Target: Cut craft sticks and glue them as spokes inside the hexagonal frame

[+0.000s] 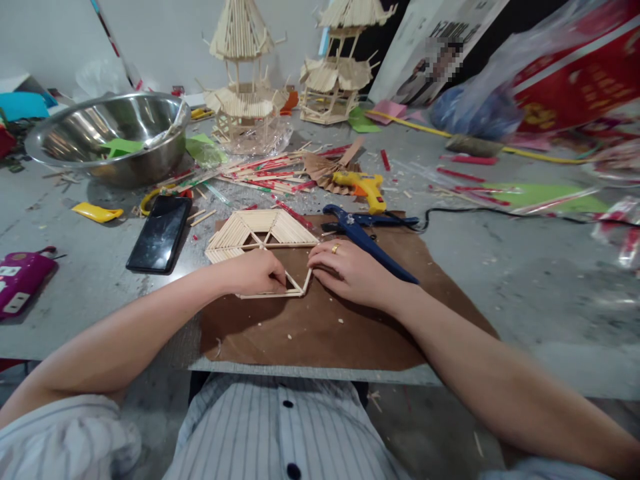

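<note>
A hexagonal wooden-stick frame (287,233) lies flat on a brown sheet (300,333). Its far and left sections are covered with rows of thin sticks, while the near right part shows bare spokes and rim. My left hand (257,272) is over the near left part, fingers curled down in a pinch by a spoke; what is between the fingertips is hidden. With fingers bent against the frame's right corner, my right hand (353,272) grips its edge. Just beyond that hand lies a blue-handled cutter (363,237), and farther back a yellow glue gun (367,189).
A black phone (160,233) and a yellow-handled tool (97,212) lie left. A steel bowl (110,137) stands behind them. Two stick pagodas (245,93) rise at the back, with scattered red wrappers (270,170) in front. A black cord (500,212) runs right. A purple power strip (23,283) sits far left.
</note>
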A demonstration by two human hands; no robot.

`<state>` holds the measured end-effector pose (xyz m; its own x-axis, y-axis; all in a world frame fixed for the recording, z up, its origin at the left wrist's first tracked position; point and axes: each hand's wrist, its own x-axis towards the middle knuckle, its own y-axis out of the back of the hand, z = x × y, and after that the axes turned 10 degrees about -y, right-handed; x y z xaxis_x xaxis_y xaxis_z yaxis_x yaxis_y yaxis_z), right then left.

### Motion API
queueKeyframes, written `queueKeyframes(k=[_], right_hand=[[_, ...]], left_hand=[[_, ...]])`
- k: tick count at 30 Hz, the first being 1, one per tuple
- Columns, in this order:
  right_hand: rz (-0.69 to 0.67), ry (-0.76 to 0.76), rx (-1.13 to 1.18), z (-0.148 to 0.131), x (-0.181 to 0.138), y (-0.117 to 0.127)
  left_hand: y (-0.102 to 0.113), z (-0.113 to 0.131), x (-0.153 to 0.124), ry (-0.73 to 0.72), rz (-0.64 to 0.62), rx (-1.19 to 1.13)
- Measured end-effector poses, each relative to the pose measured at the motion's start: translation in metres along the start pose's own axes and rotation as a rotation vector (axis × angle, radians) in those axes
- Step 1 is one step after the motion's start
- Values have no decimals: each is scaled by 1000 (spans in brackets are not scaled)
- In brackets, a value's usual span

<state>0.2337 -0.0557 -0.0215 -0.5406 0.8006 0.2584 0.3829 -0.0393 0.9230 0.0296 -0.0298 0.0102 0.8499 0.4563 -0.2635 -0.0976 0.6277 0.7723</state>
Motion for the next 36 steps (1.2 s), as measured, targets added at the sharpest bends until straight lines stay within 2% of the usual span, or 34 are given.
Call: queueKeyframes(k=[36], right_hand=[[-36,-32,-11,0,0,-1]], left_hand=[[0,-1,1,-13,-17,19]])
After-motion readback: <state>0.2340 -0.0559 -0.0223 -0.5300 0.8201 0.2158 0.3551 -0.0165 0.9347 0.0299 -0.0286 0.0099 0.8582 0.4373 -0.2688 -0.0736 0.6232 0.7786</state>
